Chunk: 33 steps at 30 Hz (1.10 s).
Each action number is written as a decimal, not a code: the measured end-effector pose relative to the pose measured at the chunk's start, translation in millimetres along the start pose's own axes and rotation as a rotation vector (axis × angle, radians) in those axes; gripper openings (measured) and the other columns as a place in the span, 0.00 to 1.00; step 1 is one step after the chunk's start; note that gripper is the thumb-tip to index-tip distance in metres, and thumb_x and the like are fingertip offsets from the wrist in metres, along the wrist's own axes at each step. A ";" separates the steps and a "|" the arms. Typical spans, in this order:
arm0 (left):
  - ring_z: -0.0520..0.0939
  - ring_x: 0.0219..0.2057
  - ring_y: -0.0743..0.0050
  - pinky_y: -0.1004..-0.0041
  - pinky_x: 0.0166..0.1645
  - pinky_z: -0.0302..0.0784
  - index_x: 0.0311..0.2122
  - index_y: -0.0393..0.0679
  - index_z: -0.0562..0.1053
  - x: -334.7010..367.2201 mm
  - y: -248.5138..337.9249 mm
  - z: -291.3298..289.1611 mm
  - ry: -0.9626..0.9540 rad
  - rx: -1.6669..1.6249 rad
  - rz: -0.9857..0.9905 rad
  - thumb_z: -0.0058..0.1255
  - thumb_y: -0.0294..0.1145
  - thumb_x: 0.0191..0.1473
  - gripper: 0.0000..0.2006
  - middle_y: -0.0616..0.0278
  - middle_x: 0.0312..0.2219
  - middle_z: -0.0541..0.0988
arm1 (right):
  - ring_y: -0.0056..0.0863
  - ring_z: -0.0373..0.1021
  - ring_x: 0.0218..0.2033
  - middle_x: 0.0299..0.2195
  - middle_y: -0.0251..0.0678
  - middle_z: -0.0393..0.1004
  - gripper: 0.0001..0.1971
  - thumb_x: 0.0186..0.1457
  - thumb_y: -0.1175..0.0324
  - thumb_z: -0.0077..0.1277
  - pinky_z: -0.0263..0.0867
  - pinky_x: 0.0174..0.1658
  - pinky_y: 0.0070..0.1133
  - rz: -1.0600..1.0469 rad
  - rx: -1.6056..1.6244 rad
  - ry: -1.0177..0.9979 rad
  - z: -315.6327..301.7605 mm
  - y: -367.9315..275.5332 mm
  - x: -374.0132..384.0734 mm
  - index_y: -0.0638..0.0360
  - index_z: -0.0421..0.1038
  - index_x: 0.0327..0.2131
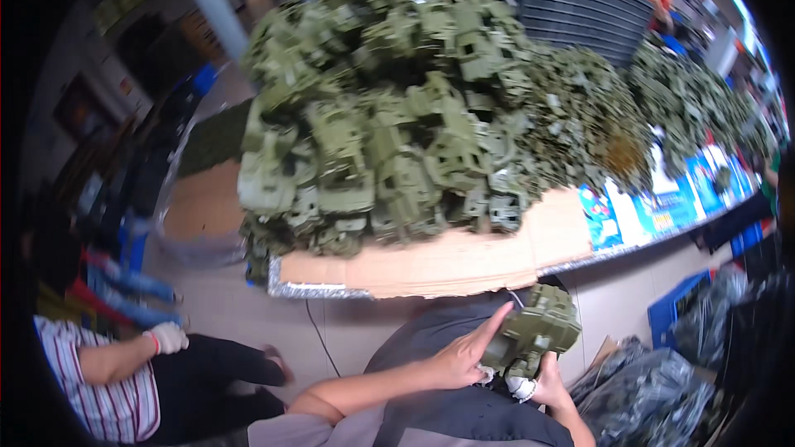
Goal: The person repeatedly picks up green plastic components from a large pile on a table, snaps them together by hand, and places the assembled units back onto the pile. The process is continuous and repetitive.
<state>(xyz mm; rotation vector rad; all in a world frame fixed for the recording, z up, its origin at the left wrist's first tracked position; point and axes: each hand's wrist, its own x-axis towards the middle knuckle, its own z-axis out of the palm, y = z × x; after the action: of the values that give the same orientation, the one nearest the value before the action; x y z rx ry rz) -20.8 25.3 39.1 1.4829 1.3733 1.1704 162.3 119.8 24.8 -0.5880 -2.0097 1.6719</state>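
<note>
Over my lap, just beyond the table's near edge, I have an olive-green moulded plastic part (542,319) with blocky raised shapes and recesses. My left hand (464,358) is at its left side, index finger stretched up along the edge and thumb low against it; the other fingers are mostly hidden. From below, my right hand (545,382) grips the part's lower end. White coverings show on some fingertips and by the right hand. Ahead, a large heap of similar olive-green parts (397,141) is stacked on the cardboard-covered table (439,265).
Smaller green pieces (580,103) are piled further right, before a dark ribbed crate (571,4). Clear plastic bags (654,393) and a blue bin (667,314) stand at my right. A co-worker in a striped shirt (99,372) sits at my left. A cable (319,335) hangs below the table.
</note>
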 end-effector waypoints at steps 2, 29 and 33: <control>0.52 0.61 0.50 0.66 0.62 0.53 0.63 0.43 0.34 -4.3 1.8 8.7 -0.002 -0.025 -0.029 0.48 0.14 0.32 0.52 0.45 0.61 0.45 | 0.33 0.64 0.47 0.46 0.43 0.64 0.36 0.37 0.68 0.62 0.60 0.49 0.28 -0.035 -0.125 -0.048 -5.7 7.4 -9.5 0.64 0.56 0.51; 0.74 0.45 0.54 0.56 0.50 0.71 0.49 0.36 0.62 -28.1 -60.4 -17.0 0.157 -0.975 -0.358 0.53 0.51 0.48 0.32 0.52 0.43 0.70 | 0.48 0.59 0.51 0.51 0.54 0.60 0.34 0.51 0.57 0.52 0.54 0.55 0.31 -0.148 -0.681 0.425 -76.1 40.4 267.2 0.62 0.52 0.58; 0.76 0.43 0.57 0.60 0.49 0.73 0.48 0.35 0.63 -25.3 -71.8 -26.0 0.211 -0.704 -0.123 0.55 0.37 0.48 0.25 0.50 0.39 0.73 | 0.40 0.63 0.46 0.42 0.44 0.67 0.15 0.49 0.66 0.50 0.60 0.50 0.29 -0.357 -0.781 0.656 -87.0 31.5 257.5 0.54 0.71 0.42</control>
<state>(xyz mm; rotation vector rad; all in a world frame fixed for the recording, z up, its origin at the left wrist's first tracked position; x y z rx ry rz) -65.0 6.8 -25.5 0.7823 1.0008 1.5511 8.1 345.7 26.7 -0.8264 -2.0211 0.3560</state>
